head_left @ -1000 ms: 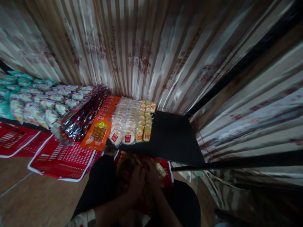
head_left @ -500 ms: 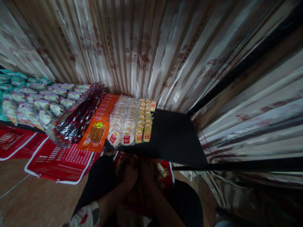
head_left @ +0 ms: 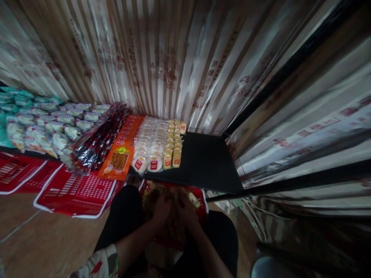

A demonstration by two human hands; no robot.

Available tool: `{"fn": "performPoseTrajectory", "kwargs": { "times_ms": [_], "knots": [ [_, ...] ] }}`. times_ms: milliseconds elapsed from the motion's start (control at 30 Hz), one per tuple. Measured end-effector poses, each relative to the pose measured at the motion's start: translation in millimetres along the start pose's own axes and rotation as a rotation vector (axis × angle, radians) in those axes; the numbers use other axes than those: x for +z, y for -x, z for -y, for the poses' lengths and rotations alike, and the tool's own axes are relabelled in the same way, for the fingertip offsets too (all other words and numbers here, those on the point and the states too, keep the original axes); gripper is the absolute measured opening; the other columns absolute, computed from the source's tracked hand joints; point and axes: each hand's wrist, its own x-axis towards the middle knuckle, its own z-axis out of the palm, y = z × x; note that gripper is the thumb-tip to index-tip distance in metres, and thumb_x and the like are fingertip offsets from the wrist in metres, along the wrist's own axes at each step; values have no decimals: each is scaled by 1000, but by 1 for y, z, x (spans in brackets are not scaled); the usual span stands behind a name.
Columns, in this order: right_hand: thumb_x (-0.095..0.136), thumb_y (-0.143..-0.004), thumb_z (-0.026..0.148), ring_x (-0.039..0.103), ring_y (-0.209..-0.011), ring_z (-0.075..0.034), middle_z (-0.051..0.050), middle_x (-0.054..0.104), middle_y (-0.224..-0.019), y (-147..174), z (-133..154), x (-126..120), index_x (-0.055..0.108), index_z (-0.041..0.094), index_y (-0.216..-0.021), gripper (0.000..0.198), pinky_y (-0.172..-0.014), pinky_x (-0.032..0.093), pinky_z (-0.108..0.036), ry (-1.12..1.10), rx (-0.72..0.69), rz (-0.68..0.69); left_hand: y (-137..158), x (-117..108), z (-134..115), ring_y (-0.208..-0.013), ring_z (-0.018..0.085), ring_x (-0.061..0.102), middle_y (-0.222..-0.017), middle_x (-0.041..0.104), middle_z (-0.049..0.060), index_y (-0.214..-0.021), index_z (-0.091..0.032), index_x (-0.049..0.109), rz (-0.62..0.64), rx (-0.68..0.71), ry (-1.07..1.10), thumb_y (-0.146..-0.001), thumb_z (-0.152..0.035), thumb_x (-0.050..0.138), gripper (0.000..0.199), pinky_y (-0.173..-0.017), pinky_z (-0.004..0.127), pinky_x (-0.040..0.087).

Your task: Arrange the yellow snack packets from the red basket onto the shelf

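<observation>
My left hand (head_left: 162, 207) and my right hand (head_left: 186, 210) are close together inside a red basket (head_left: 203, 191) between my knees. Fingers of both hands curl inward around brownish, crinkled packaging (head_left: 174, 192); the light is too dim to make out its kind. Beside my right hand lies a pale yellow wrapped snack (head_left: 193, 199). Just beyond the basket, on a black shelf (head_left: 208, 162), stand rows of small yellow wrapped cakes (head_left: 172, 148) and round white crackers (head_left: 152, 144) in clear wrappers.
Left along the shelf are an orange snack bag (head_left: 118, 152), dark red packets (head_left: 97, 143), white packets (head_left: 55, 121) and green packets (head_left: 17, 98). Red baskets (head_left: 78, 191) with white handles sit below. A printed curtain (head_left: 162, 58) hangs behind, with a black post (head_left: 261, 92) at right.
The view has shifted slightly. Both hands have risen a little in the basket, and more of the brownish packaging shows between and around them. The shelf goods have not moved.
</observation>
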Motion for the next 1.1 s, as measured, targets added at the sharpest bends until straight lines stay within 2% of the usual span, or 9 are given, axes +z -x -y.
{"fn": "performPoseTrajectory", "kwargs": {
  "times_ms": [167,300,400,500,667,833,1000,1100],
  "knots": [
    [50,-76,30,59,-104,-26,-14,65,-110,22,7,-8,65,16,-106,36,-94,45,-42,-83,-62,-142,17,10,-7,-98,22,60,-101,65,10,-97,-15,58,48,143,174,-72,-25,57,27,-89,31,44],
    [49,-78,29,58,-106,-23,-11,63,-112,37,23,-17,65,20,-107,34,-95,45,-40,-156,-167,-241,26,14,-20,-87,21,60,-90,64,7,-90,-16,55,4,228,210,-68,-34,61,30,-80,31,46],
    [49,-81,33,57,-106,-22,-10,64,-112,42,30,-26,65,21,-106,33,-96,45,-39,-202,-235,-242,34,13,-34,-78,20,60,-82,63,5,-83,-18,53,17,200,257,-66,-37,62,27,-73,30,47],
    [49,-82,36,60,-103,-21,-9,66,-109,41,31,-33,65,21,-104,31,-94,46,-38,-260,-232,-202,42,11,-46,-79,18,61,-83,64,5,-83,-18,55,63,135,324,-65,-37,61,27,-72,28,47],
    [55,-77,41,66,-90,-22,-8,70,-97,30,23,-36,61,19,-107,38,-83,53,-37,-463,-83,-226,44,11,-51,-81,19,61,-87,67,6,-89,-16,60,136,164,380,-63,-34,61,31,-72,27,47],
    [61,-71,45,67,-88,-24,-6,71,-93,18,17,-49,66,22,-98,36,-80,54,-37,-499,-68,-164,31,26,-53,-78,19,61,-81,67,6,-83,-15,63,241,215,409,-63,-36,59,29,-73,28,47],
    [64,-68,45,68,-84,-23,-6,72,-89,-14,14,-76,66,20,-94,36,-82,53,-38,-636,-54,-94,8,48,-71,-88,22,61,-92,66,10,-91,-12,62,130,288,213,-67,-29,56,30,-80,31,47],
    [66,-63,43,68,-79,-22,-6,72,-84,-46,13,-90,66,18,-92,38,-78,54,-36,-717,-51,-149,-3,62,-91,-95,22,60,-109,60,15,-110,-9,56,5,288,81,-72,-22,52,40,-84,31,46]
  ]
}}
